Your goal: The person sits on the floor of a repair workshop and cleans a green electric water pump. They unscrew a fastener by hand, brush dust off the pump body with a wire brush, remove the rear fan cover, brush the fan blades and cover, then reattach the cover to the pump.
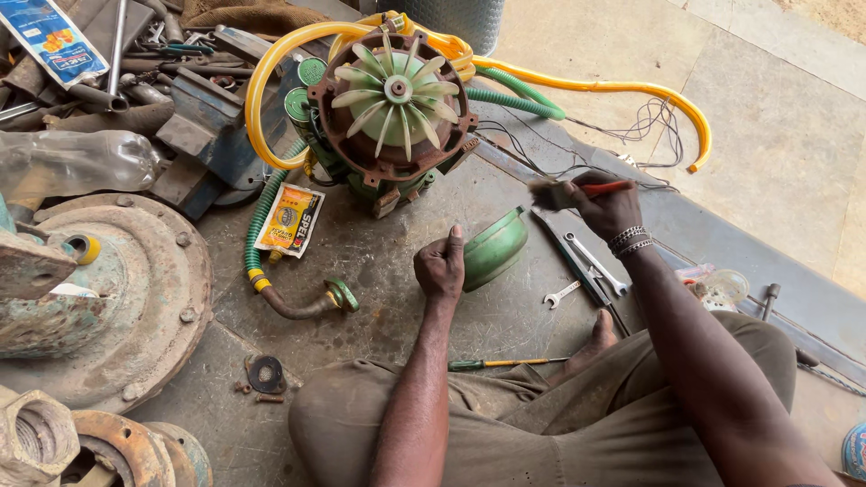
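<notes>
My left hand point(440, 266) grips the rim of a green metal fan cover point(494, 245), holding it tilted on the concrete floor. My right hand point(606, 206) holds a small paintbrush with a red handle point(561, 192), its bristles pointing left above the cover. Just beyond stands an electric motor point(390, 117) with a pale green plastic fan on a rusty end plate, facing up at me. Yellow and green hoses point(577, 86) and thin wires loop around it.
Spanners point(595, 263) and a long flat tool lie right of the cover. A screwdriver point(505, 363) rests by my knee. Rusty pump casings point(117, 298), a blue vise point(212, 122), a plastic bottle, a sachet point(289, 219) and scrap metal crowd the left.
</notes>
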The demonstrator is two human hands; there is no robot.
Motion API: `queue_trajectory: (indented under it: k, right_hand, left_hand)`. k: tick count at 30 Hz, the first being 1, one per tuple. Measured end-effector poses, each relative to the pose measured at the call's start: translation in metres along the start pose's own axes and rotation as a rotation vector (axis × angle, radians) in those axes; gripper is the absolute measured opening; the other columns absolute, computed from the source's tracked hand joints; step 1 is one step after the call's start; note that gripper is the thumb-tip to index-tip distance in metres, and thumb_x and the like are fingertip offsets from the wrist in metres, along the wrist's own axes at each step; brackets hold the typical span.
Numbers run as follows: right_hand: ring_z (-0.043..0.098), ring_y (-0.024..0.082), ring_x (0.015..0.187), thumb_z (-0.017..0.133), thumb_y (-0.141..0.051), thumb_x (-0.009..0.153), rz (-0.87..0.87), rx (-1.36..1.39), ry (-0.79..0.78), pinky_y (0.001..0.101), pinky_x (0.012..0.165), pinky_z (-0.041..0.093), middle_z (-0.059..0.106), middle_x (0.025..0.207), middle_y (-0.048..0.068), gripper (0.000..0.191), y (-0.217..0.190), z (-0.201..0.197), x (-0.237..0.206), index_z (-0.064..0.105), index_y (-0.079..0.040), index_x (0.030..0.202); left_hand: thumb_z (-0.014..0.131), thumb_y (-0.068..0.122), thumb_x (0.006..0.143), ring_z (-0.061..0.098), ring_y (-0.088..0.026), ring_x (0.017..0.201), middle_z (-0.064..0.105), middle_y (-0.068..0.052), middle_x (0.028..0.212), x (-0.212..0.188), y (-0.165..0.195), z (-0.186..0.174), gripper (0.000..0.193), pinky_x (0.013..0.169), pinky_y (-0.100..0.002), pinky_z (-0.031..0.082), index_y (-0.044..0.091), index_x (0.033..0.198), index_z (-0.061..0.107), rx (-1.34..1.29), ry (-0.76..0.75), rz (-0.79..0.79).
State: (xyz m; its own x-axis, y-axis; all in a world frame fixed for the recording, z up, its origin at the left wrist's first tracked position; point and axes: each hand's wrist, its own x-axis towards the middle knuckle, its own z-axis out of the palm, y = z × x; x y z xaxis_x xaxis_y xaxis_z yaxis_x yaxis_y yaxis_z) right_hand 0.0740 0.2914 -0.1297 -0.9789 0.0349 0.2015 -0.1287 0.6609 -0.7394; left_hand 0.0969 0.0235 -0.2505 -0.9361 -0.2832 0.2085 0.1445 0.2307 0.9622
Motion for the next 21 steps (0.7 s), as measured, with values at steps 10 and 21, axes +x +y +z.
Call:
queue_trajectory:
  k: [10, 21]
  right_hand:
    - [0.075, 0.016, 0.086, 0.065, -0.024, 0.101, 0.233, 0.339, 0.018, 0.0321, 0.063, 0.067, 0.075, 0.098, 0.009, 0.023, -0.010, 0.068, -0.044, 0.067, -0.009, 0.118]
    - [0.077, 0.017, 0.085, 0.067, -0.024, 0.100, 0.182, 0.316, 0.003, 0.0314, 0.071, 0.066, 0.075, 0.096, 0.010, 0.023, 0.009, 0.073, -0.070, 0.065, -0.003, 0.110]
  left_hand:
    - [0.074, 0.058, 0.091, 0.048, -0.034, 0.111, 0.046, -0.015, 0.122, -0.012, 0.033, -0.002, 0.060, 0.082, -0.055, 0.050, 0.016, 0.125, 0.048, 0.087, 0.237, -0.425]
    - [0.061, 0.009, 0.068, 0.049, -0.034, 0.133, 0.041, -0.011, 0.154, -0.022, 0.051, -0.014, 0.099, 0.099, -0.059, 0.048, 0.027, 0.158, 0.025, -0.756, 0.086, -0.941]
